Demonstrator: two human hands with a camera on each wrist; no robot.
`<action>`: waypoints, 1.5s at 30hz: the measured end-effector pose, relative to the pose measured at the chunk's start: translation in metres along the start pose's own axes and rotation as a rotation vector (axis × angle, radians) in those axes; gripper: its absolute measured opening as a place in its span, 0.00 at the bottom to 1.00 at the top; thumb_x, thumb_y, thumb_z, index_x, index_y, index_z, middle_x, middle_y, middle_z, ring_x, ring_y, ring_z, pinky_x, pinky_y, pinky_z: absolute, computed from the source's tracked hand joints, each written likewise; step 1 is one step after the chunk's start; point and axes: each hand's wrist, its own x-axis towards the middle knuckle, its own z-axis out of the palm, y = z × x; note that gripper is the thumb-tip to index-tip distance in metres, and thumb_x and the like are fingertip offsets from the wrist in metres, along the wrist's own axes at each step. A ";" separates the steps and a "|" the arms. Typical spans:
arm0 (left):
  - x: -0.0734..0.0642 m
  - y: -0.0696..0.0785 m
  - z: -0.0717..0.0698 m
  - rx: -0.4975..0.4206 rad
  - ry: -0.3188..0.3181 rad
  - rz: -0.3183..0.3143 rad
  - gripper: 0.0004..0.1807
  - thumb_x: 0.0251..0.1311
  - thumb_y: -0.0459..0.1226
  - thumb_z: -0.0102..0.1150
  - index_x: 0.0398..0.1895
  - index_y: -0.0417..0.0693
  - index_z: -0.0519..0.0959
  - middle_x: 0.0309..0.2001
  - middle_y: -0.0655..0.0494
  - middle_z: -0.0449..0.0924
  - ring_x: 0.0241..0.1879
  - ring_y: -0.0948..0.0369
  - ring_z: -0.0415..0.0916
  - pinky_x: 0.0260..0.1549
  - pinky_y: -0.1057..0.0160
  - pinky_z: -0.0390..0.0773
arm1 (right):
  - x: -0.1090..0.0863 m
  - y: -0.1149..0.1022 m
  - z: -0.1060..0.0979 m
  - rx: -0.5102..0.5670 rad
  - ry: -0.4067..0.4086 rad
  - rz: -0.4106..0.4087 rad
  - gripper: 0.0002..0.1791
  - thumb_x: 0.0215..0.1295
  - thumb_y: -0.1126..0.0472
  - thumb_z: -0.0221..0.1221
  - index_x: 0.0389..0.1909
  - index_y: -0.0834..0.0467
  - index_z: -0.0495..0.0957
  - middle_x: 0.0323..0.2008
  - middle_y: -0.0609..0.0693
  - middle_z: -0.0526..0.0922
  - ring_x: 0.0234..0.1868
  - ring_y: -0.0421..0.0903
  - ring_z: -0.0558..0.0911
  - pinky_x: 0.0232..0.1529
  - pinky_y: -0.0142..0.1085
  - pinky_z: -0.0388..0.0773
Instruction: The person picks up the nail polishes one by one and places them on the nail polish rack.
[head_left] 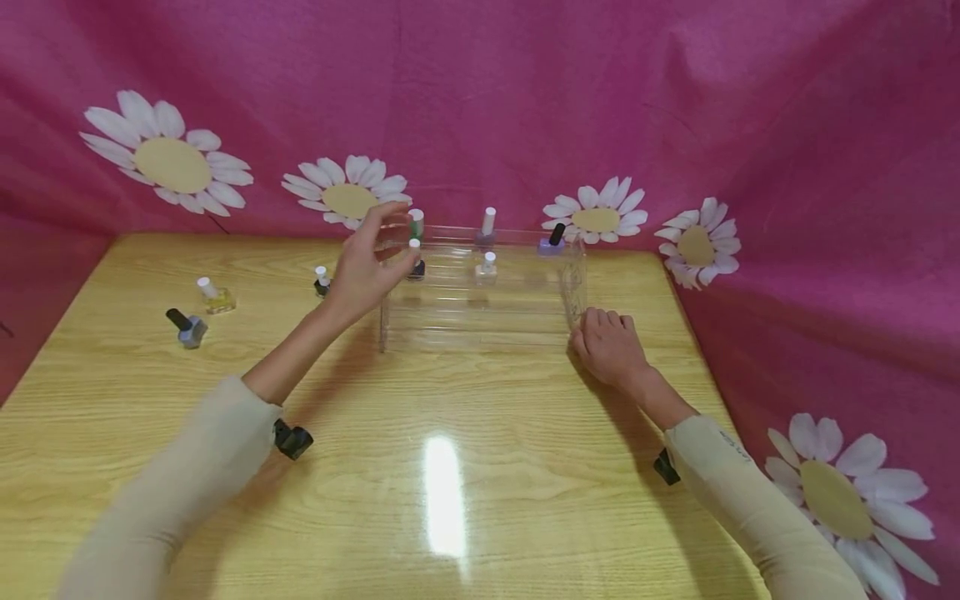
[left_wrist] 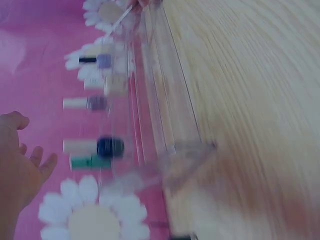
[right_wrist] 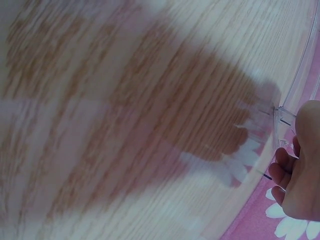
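A clear stepped rack (head_left: 480, 321) stands on the table with nail polish bottles on its upper steps. My left hand (head_left: 362, 271) is at the rack's left end, close to a dark blue bottle (left_wrist: 111, 147) and a green bottle (left_wrist: 90, 162), both white-capped. In the left wrist view that hand's fingers are spread, apart from the bottles and holding nothing. With curled fingers, my right hand (head_left: 611, 346) grips the rack's front right corner. Farther along stand a mauve bottle (head_left: 487, 237), a pale bottle (head_left: 486, 272) and a lilac bottle (head_left: 551, 247) with a black cap.
Left of the rack, a dark bottle (head_left: 322, 284), a yellow bottle (head_left: 220, 301) and a grey-blue bottle (head_left: 192, 333) are on the wooden table (head_left: 360, 517). Behind the table hangs a pink cloth (head_left: 480, 100) printed with daisies.
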 end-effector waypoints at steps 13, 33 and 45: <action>-0.049 -0.020 -0.093 0.157 0.124 -0.208 0.35 0.61 0.27 0.64 0.71 0.47 0.64 0.62 0.44 0.72 0.62 0.53 0.71 0.58 0.48 0.74 | 0.001 0.002 -0.005 0.008 -0.055 0.028 0.14 0.77 0.57 0.43 0.33 0.63 0.63 0.28 0.57 0.68 0.35 0.61 0.72 0.41 0.53 0.65; -0.112 -0.047 -0.175 0.342 0.485 -0.378 0.31 0.59 0.31 0.65 0.67 0.49 0.69 0.55 0.69 0.67 0.57 0.61 0.67 0.57 0.66 0.69 | 0.001 0.003 -0.004 0.017 -0.048 0.043 0.14 0.76 0.56 0.43 0.34 0.63 0.64 0.28 0.57 0.68 0.36 0.62 0.72 0.41 0.53 0.65; -0.131 -0.063 -0.184 0.448 0.490 -0.453 0.30 0.59 0.28 0.63 0.66 0.38 0.68 0.53 0.65 0.67 0.53 0.63 0.67 0.56 0.69 0.69 | 0.000 0.001 -0.001 0.004 -0.057 0.031 0.14 0.76 0.55 0.42 0.34 0.62 0.64 0.29 0.56 0.68 0.37 0.61 0.73 0.45 0.55 0.67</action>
